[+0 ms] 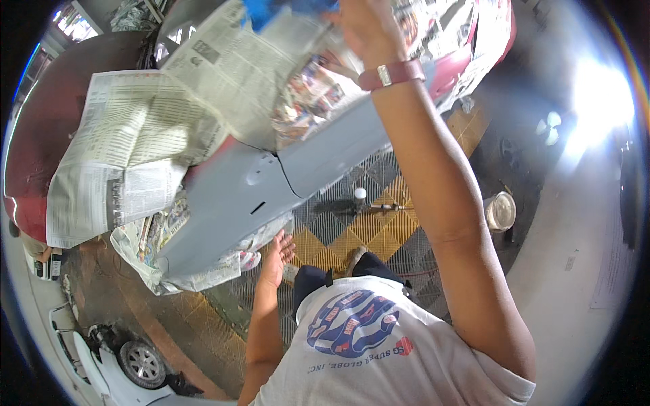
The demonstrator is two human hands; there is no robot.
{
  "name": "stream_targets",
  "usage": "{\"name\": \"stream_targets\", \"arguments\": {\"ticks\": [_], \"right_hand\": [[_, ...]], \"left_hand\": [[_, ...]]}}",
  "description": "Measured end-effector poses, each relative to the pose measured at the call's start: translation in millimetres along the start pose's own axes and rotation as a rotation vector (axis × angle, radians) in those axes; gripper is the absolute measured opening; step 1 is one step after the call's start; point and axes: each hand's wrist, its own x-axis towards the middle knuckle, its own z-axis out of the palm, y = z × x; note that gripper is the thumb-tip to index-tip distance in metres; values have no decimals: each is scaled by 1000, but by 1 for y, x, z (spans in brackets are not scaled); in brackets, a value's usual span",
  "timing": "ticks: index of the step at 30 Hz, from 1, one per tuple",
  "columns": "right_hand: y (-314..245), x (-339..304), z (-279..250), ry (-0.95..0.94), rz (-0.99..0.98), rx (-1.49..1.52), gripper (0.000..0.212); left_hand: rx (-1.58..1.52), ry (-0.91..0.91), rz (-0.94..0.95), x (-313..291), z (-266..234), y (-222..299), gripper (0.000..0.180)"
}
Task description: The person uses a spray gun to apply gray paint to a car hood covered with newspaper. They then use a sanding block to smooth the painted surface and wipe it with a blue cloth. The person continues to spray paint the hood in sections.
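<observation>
My right arm reaches far forward over the car body, a brown band on its wrist. My right hand (369, 32) is blurred and partly cut off by the top edge, close to a crumpled blue sheet (277, 12) and the newspaper (233, 68) covering the car. Whether it grips anything cannot be made out. Low beside the grey fender (227, 203), my left hand (273, 262) has its fingers apart and holds nothing. The grey door panel (342, 145) adjoins the fender. Wrinkled newspaper (196, 267) hangs along the fender's lower edge.
A spray gun with a white cup (360, 194) is near the yellow-and-grey floor grating (318, 250). Right of my arm stands a pail (500, 211). Bright light glares at right. A white vehicle's wheel (142, 363) shows lower left; another person's arm (42, 255) is at far left.
</observation>
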Motion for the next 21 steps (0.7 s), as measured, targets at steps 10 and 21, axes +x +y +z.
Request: {"name": "stream_targets", "arguments": {"ticks": [10,21], "right_hand": [[380,-310,-314,-528,714,-607,72],[753,-585,-413,-757,1069,-1091,82]], "left_hand": [[1182,-73,10,-75,99,-169,64],[1487,-377,-398,67,81,-299,89]]}}
